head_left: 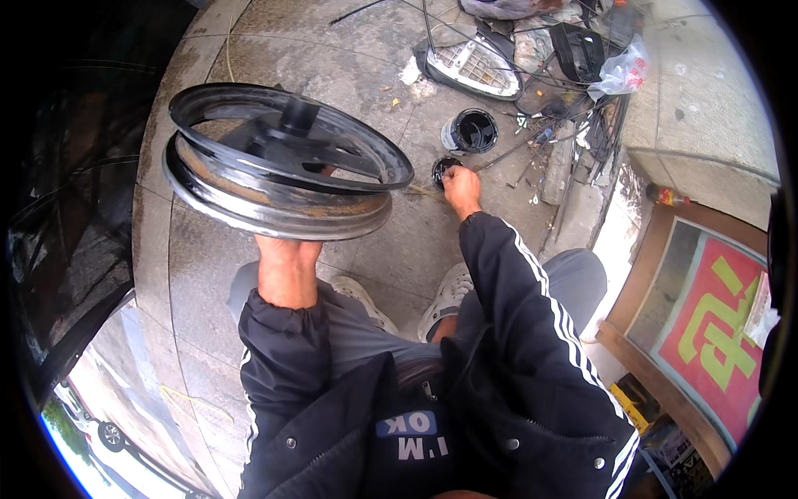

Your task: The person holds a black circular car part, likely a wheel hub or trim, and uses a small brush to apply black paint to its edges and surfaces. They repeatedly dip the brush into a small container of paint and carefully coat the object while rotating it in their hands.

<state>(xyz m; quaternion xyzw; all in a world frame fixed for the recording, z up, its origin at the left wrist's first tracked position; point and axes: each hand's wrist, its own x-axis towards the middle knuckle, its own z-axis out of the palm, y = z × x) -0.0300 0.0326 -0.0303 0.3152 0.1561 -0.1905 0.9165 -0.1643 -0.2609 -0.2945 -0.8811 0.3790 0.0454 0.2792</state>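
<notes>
My left hand point(288, 273) holds up a motorcycle-type wheel rim point(270, 190) from beneath, its fingers mostly hidden behind the metal. The rim has no tyre; it is tilted, with a black hub and spokes, scuffed black edges and bare or brownish patches on its outer band. Low over the ground, my right hand point(462, 191) has its fingers pinched together at a small round black lid or dish point(437, 176). Whatever the fingers grip is hidden. Just beyond stands an open paint can point(452, 138) with glossy black liquid inside.
A white grille-like panel point(474, 68), loose cables and scraps point(573, 112) and a clear plastic bag point(622, 73) lie at the far right. A wood-framed red sign point(706, 333) leans at the right. Dark machinery point(79, 191) borders the left.
</notes>
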